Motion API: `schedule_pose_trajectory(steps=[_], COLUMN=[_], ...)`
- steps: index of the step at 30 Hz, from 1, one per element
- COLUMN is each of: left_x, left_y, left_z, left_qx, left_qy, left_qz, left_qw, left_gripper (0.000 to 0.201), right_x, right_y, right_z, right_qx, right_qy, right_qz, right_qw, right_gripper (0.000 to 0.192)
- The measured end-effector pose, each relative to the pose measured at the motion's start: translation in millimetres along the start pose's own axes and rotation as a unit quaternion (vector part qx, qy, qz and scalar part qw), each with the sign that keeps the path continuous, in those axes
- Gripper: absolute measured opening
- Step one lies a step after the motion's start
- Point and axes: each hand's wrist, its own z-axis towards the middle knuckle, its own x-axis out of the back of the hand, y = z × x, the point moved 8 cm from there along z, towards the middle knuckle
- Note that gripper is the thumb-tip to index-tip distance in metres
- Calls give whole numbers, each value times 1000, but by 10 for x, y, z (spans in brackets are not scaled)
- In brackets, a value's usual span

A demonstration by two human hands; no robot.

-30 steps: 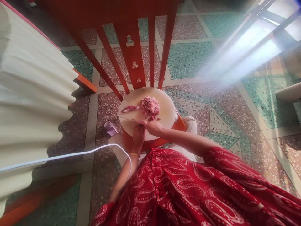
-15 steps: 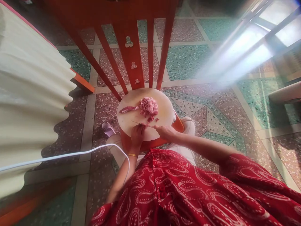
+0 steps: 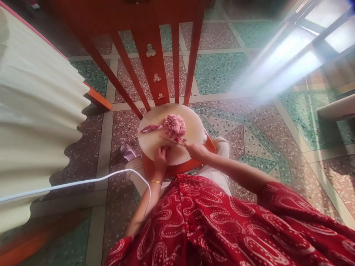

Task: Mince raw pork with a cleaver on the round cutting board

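My right hand (image 3: 196, 152) is closed round the handle of a knife (image 3: 172, 141). The thin blade points left across a round, pale cutting board (image 3: 146, 142), just in front of a heap of chopped raw meat (image 3: 175, 125). Small red bits lie between blade and heap. My left hand (image 3: 161, 156) rests on the board's near left part, fingers curled in; whatever they pinch is hidden. Left of the heap lies a long strip of raw meat (image 3: 151, 128), touched by neither hand.
The board sits on the seat of a red wooden chair (image 3: 151, 170) with a slatted back. A white cable (image 3: 97, 180) crosses from the left to my left forearm. A pale scalloped cloth (image 3: 41, 122) hangs at left. A lilac slipper (image 3: 127, 151) is on the tiled floor.
The knife in my right hand has moved away from my left fingers, forward to the meat heap's near edge. My left hand stays almost in place, still curled.
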Motion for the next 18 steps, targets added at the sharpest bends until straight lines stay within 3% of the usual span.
schedule_pose_trajectory(steps=[6, 14, 18], left_x=[88, 98, -19], left_y=[19, -1, -54], left_z=[-48, -88, 140], left_qx=[-1, 2, 1], left_qy=[7, 8, 9], left_qz=[-8, -4, 7], left_qw=[1000, 1000, 1000], left_gripper=[28, 25, 21], right_x=[45, 41, -39], right_y=[-130, -582, -450], right_z=[-148, 358, 301], right_qx=[44, 73, 59], right_qy=[-9, 15, -20], right_qz=[-7, -3, -1], right_qw=[999, 997, 998], right_gripper=[30, 29, 34])
